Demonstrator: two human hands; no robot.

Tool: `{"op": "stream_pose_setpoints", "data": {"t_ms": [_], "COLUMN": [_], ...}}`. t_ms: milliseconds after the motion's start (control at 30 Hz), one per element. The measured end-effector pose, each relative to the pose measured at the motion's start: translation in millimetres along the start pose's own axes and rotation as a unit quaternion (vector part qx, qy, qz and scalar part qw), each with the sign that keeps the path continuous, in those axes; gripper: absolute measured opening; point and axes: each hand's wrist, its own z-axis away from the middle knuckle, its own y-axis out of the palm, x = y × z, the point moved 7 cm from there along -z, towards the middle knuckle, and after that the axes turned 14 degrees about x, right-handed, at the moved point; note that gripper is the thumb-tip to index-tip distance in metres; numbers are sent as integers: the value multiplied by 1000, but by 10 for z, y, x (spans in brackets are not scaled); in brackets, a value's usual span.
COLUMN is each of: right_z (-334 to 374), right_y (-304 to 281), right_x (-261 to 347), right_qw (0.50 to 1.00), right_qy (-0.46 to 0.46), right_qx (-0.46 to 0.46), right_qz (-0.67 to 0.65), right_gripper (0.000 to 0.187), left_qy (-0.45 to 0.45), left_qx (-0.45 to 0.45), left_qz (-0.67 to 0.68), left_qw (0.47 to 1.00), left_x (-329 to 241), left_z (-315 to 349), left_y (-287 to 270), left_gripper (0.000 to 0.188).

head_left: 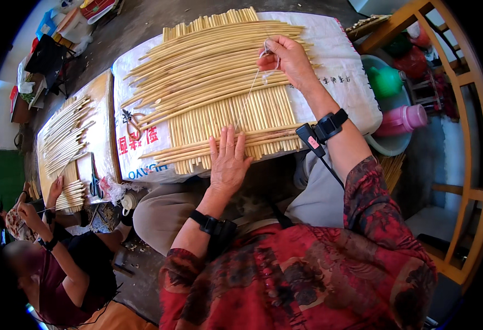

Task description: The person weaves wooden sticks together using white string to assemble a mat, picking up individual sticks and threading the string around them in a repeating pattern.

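Observation:
A mat of pale stalks (pixel 197 118) lies on the covered table in front of me, with long stalks laid crosswise over a row of short ones. My left hand (pixel 229 162) rests flat, fingers stretched out, on the crosswise stalks along the near edge. Raised over the far right part of the mat, my right hand (pixel 288 58) pinches a white string (pixel 251 92). The string runs down taut to the stalks just beyond my left fingertips, and a loop of it hangs about my right fingers. Looped handles, apparently of scissors (pixel 134 122), show at the mat's left side.
At the left, a co-worker (pixel 60 264) handles stalks at another table (pixel 101 102), where dark scissors (pixel 93 179) lie. To my right stand a basin (pixel 387 144) with a green and a pink container, and a wooden frame (pixel 467 110). White printed sheeting (pixel 346 60) covers my table.

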Motion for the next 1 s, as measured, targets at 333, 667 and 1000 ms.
{"op": "stream_pose_setpoints", "data": {"t_ms": [333, 667, 1000], "right_z": [357, 339, 525], "right_y": [-274, -306, -644], "right_x": [286, 282, 717], "right_qw": [988, 983, 957], "right_qy": [50, 46, -79], "right_qx": [-6, 25, -201], "right_qz": [144, 176, 196], "right_gripper": [19, 24, 25], "left_qy": [3, 4, 11], "left_qx": [-28, -27, -53], "left_qz": [-13, 11, 8], "left_qw": [1000, 1000, 998], "left_x": [-75, -70, -60], "left_z": [19, 41, 135], "left_y": [42, 27, -24], "left_gripper": [65, 65, 68]}}
